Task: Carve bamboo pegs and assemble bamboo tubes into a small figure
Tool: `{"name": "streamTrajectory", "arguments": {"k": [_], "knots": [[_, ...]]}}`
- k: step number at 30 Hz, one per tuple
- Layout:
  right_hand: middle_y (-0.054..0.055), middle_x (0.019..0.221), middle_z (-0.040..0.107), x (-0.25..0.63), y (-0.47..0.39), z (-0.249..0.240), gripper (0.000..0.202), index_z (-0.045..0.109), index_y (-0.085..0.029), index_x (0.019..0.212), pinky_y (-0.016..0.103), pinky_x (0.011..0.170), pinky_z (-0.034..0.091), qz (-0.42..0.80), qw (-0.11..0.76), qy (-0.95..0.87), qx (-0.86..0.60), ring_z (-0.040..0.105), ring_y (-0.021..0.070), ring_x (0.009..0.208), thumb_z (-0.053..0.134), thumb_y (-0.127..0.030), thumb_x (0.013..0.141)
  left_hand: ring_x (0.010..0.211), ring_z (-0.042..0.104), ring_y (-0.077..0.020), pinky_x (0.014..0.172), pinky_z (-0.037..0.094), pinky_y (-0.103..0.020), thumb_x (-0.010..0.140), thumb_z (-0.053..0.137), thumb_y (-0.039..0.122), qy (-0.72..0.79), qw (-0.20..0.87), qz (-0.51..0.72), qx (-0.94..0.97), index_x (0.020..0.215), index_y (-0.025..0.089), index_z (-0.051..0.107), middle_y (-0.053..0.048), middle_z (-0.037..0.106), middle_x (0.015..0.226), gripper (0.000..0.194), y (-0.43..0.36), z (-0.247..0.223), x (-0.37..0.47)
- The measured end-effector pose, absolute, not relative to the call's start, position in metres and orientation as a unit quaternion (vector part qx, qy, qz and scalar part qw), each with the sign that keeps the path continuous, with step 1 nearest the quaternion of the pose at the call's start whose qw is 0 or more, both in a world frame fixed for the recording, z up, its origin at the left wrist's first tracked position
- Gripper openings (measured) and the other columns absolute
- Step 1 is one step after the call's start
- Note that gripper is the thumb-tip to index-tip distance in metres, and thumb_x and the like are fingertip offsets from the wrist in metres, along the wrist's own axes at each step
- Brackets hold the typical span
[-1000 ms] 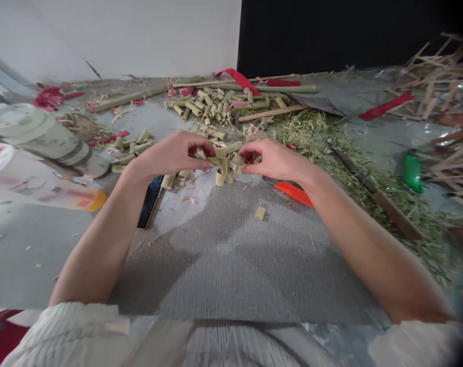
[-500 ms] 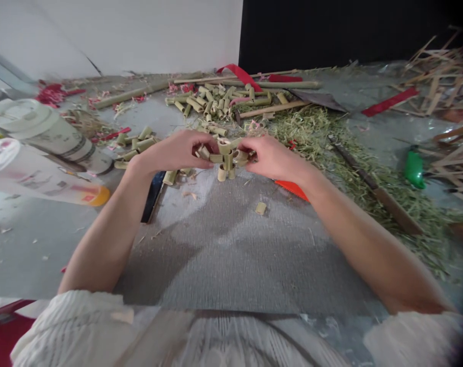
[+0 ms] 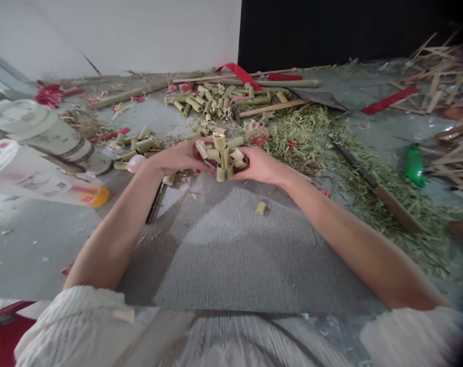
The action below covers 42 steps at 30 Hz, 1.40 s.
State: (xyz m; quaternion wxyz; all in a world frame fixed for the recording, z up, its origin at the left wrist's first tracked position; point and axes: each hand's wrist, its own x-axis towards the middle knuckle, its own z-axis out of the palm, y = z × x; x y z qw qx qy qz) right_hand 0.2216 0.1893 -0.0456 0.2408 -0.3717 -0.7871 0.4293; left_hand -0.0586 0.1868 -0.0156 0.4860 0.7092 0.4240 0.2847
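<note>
A figure made of short bamboo tubes point(image 3: 224, 154) stands upright over the far part of the grey mat point(image 3: 231, 244). My left hand point(image 3: 187, 156) is closed on its left side, with fingers partly behind the tubes. On the right side, my right hand point(image 3: 252, 164) grips the same figure, its fingertips partly hidden by the pieces. One loose bamboo piece point(image 3: 261, 208) lies on the mat, nearer than my right hand.
Two cups, a pale lidded one point(image 3: 44, 127) and a clear one point(image 3: 40, 173), lean at the left. Behind are cut bamboo pieces point(image 3: 216, 99). Green shavings point(image 3: 300, 127), a long-handled blade point(image 3: 372, 186), a green object point(image 3: 415, 165) and wooden sticks point(image 3: 441, 92) lie right.
Both hands have shifted lower around the bamboo figure, and more of its side tubes shows. The orange-red object by my right forearm is now hidden. A pale round object shows beside my left wrist.
</note>
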Motion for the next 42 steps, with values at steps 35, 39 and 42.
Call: {"name": "streamTrajectory", "arguments": {"k": [35, 39, 42], "knots": [[0.006, 0.101, 0.079, 0.223, 0.173, -0.015, 0.036, 0.075, -0.023, 0.093, 0.046, 0.090, 0.061, 0.525, 0.355, -0.665, -0.395, 0.072, 0.0305, 0.101, 0.097, -0.040, 0.070, 0.064, 0.052, -0.0135, 0.059, 0.035, -0.029, 0.081, 0.098, 0.037, 0.404, 0.434, 0.323, 0.738, 0.095, 0.022, 0.082, 0.000, 0.063, 0.074, 0.025, 0.163, 0.003, -0.022], [0.007, 0.101, 0.079, 0.225, 0.173, -0.016, 0.037, 0.076, -0.024, 0.095, 0.046, 0.087, 0.061, 0.523, 0.346, -0.674, -0.390, 0.072, 0.0314, 0.099, 0.096, -0.045, 0.072, 0.065, 0.052, -0.0145, 0.059, 0.034, -0.030, 0.085, 0.096, 0.042, 0.403, 0.450, 0.301, 0.738, 0.104, 0.023, 0.085, -0.002, 0.064, 0.077, 0.029, 0.162, 0.006, -0.024], [0.006, 0.097, 0.076, 0.225, 0.174, -0.018, 0.037, 0.074, -0.025, 0.092, 0.046, 0.085, 0.060, 0.517, 0.343, -0.683, -0.386, 0.070, 0.0309, 0.098, 0.096, -0.047, 0.072, 0.069, 0.058, -0.0158, 0.061, 0.039, -0.029, 0.083, 0.097, 0.041, 0.405, 0.472, 0.301, 0.723, 0.104, 0.022, 0.085, -0.004, 0.070, 0.083, 0.031, 0.162, 0.005, -0.026]]}}
